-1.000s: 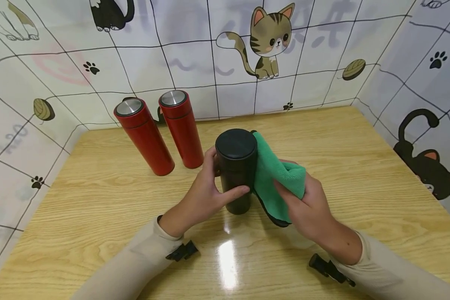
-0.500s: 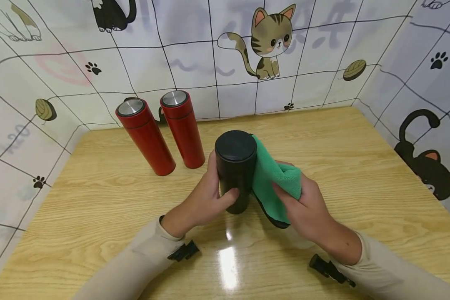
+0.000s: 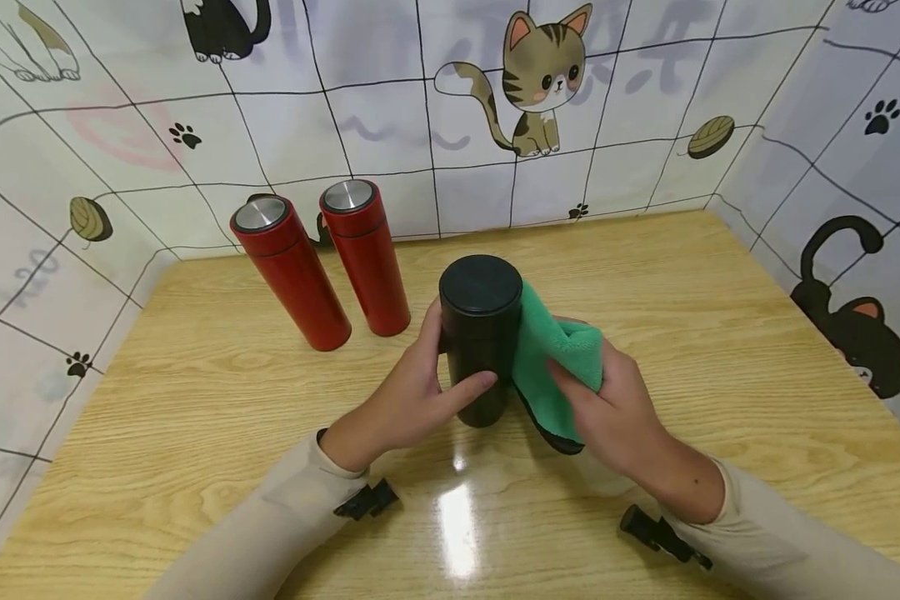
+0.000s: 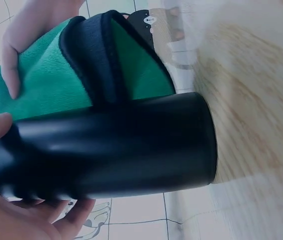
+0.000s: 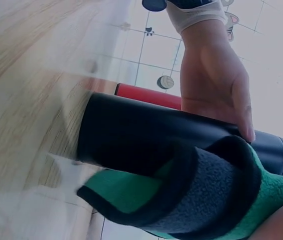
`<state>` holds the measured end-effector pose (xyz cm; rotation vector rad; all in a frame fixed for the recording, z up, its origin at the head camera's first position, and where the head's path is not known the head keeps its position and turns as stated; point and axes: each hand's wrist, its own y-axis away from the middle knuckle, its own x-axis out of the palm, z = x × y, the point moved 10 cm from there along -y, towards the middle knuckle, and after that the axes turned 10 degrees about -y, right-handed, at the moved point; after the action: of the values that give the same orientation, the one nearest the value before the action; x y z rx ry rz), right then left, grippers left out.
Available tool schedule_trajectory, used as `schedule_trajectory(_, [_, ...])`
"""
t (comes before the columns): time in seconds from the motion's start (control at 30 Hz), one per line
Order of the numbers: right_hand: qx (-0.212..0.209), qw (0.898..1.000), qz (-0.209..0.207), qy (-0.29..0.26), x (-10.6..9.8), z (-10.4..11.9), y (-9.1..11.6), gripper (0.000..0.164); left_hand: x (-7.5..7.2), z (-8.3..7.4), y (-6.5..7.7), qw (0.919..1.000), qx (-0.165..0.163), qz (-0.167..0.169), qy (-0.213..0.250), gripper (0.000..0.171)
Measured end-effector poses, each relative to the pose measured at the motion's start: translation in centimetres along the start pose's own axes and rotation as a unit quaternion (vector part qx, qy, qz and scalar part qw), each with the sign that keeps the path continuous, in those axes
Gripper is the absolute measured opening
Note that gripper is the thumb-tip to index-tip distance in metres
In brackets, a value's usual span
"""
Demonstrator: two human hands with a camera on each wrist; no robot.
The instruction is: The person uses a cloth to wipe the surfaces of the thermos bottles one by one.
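Presently, a black bottle (image 3: 482, 333) is roughly upright near the middle of the counter (image 3: 195, 433), though whether its base touches the wood is hard to tell. From the left, the left hand (image 3: 412, 396) grips it, thumb across the near side and fingers around the far side. The right hand (image 3: 626, 417) pinches a green cloth (image 3: 542, 367), folded and dark-edged, which lies against the bottle's right side. Farther back on the left, a red bottle (image 3: 292, 275) and a second red bottle (image 3: 367, 267) stand just beside each other, before a cat-printed wall covering (image 3: 390, 125).
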<state>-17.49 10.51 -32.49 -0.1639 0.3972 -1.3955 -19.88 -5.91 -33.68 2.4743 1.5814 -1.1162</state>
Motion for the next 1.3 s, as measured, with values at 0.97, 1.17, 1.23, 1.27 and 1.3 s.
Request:
schedule_trajectory(0.97, [0.002, 0.995, 0.095, 0.026, 1.7, -0.3, -0.1, 0.040, -1.0, 1.0, -0.2, 0.9978, -0.040, -0.034, -0.040, 0.085])
schedule_trajectory(1.17, [-0.052, 0.998, 0.038, 0.024, 0.8, 0.9, 0.0, 0.041, -0.8, 1.0, -0.2, 0.9985, -0.030, -0.034, -0.031, 0.085])
schedule_trajectory(1.23, [-0.071, 0.997, 0.033, 0.018, 0.7, 1.3, 0.1, 0.042, -0.7, 0.9, -0.3, 0.9987, -0.027, -0.033, -0.028, 0.085])
schedule_trajectory(1.27, [-0.070, 0.997, 0.037, 0.020, 0.8, 1.3, 0.2, 0.043, -0.7, 0.9, -0.2, 0.9987, -0.027, -0.033, -0.027, 0.085])
schedule_trajectory(1.3, [-0.064, 0.997, 0.043, 0.026, 0.9, 1.2, 0.1, 0.042, -0.7, 0.9, -0.2, 0.9987, -0.027, -0.034, -0.026, 0.086])
